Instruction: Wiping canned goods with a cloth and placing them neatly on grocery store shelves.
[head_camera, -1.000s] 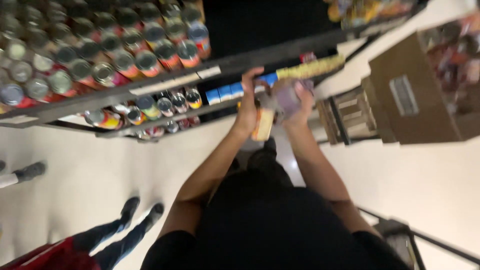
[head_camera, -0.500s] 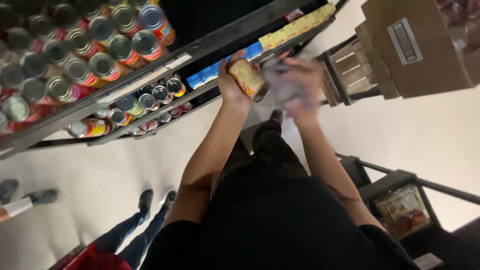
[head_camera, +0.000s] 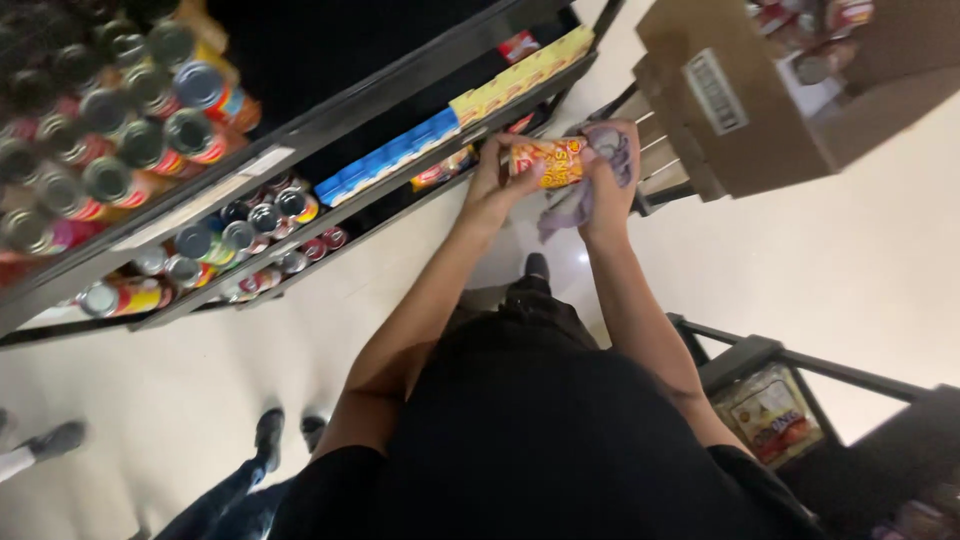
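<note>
A black shelving unit (head_camera: 330, 125) runs along the left of the aisle. Its upper shelf carries rows of tin cans (head_camera: 120, 130) seen from above, lids up, packed close together. The shelf below holds more cans (head_camera: 240, 235) at the left, a row of blue packets (head_camera: 385, 160) in the middle and yellow packets (head_camera: 520, 72) further along. The pale floor (head_camera: 180, 400) bears the unit. At lower right a dark rack (head_camera: 800, 365) holds an orange-and-yellow packet (head_camera: 770, 415).
</note>
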